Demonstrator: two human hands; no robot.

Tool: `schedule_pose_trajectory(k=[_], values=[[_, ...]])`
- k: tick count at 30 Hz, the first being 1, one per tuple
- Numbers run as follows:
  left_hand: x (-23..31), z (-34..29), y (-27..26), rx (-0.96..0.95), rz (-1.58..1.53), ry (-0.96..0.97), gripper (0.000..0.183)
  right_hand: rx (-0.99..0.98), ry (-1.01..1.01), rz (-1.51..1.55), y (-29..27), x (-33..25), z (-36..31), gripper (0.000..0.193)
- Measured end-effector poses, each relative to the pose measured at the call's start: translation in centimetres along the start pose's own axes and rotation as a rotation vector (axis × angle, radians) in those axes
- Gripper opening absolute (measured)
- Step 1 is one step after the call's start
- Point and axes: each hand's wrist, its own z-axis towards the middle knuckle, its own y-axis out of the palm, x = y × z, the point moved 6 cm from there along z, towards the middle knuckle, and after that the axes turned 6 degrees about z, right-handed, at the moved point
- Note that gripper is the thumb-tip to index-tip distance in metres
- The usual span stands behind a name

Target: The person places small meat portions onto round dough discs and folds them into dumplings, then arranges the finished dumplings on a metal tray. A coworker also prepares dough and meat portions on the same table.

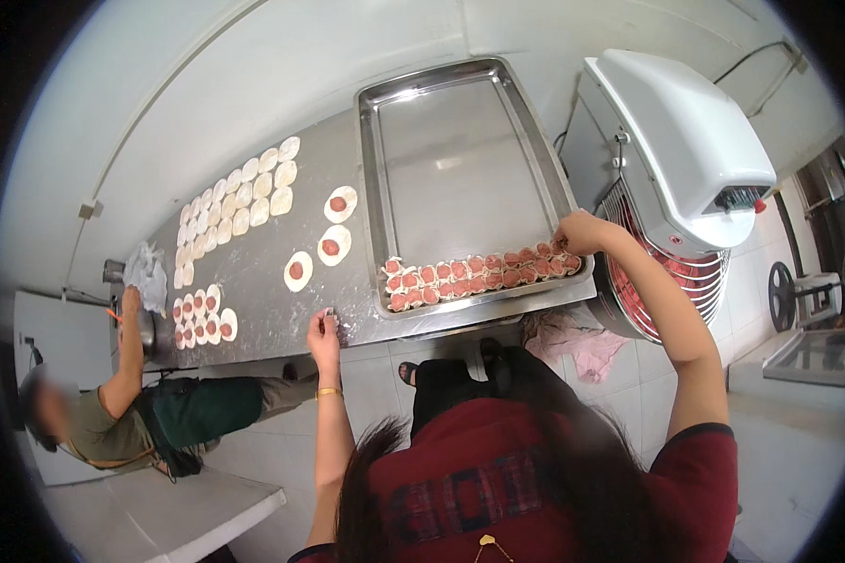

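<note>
The red shirt (498, 446) is seen nearest. Dumplings (469, 274) are packed along the tray (455, 159)'s near end; at their right end, the right hand (582, 233) is bent inward, its grip hidden. Through crowding, wrappers could be stuck or torn. The left hand (324, 336) is half-curled by the table (263, 291)'s edge, any hold unclear. Rightward reach is limited by the mixer (681, 122).

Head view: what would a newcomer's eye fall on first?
Probably the large metal tray at the table's right end, with pink-topped dumplings along its near end and the right hand at its right edge. Next, the bulky white machine right of the tray; then pale dough rounds in rows on the table's left part.
</note>
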Motion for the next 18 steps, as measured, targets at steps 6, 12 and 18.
schedule_pose_trajectory(k=[6,12,18], values=[[-1.5,1.6,-1.5,0.202,0.007,-0.048,0.019,0.200,0.005,0.053,-2.1,0.1,-2.1,0.049],[-1.6,6.2,-4.2,0.416,0.570,0.147,0.030,0.641,-0.034,0.568,-5.5,2.9,-8.8,0.051],[0.6,8.0,-4.3,0.379,0.658,0.012,0.034,0.817,0.176,0.571,-4.6,3.8,-15.4,0.043]])
